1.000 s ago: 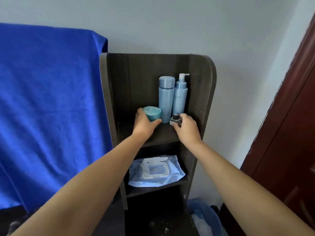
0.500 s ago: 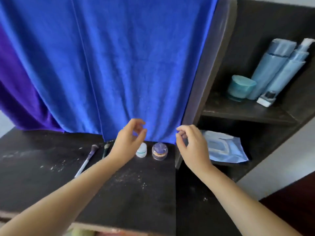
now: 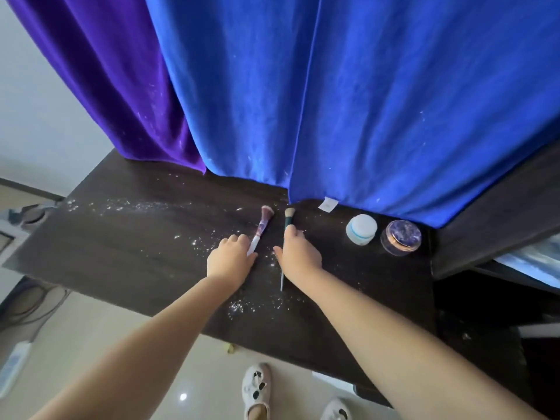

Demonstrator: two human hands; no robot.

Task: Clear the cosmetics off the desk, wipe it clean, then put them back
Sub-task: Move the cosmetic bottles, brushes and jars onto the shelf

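On the dark desk [image 3: 130,241] lie two makeup brushes. My left hand [image 3: 231,260] pinches the white handle of the pink-tipped brush [image 3: 263,221], whose bristles point toward the back. My right hand [image 3: 300,253] curls round the green-handled brush [image 3: 288,218]; its thin tail sticks out below my palm. To the right, near the back edge, stand a white jar [image 3: 362,229] and a purple-lidded jar [image 3: 400,237], both untouched. White powder [image 3: 254,304] is scattered over the desk around my hands.
A blue cloth [image 3: 348,95] and a purple cloth [image 3: 115,77] hang behind the desk. The dark shelf unit [image 3: 500,213] adjoins the desk on the right, with a wipes pack [image 3: 533,263] partly visible. My white shoes [image 3: 256,386] show below the desk's front edge.
My hands left the jar and small bottle on the shelf, swung left over the desk and came down on the two brushes. The view turned from the shelf to the desk.
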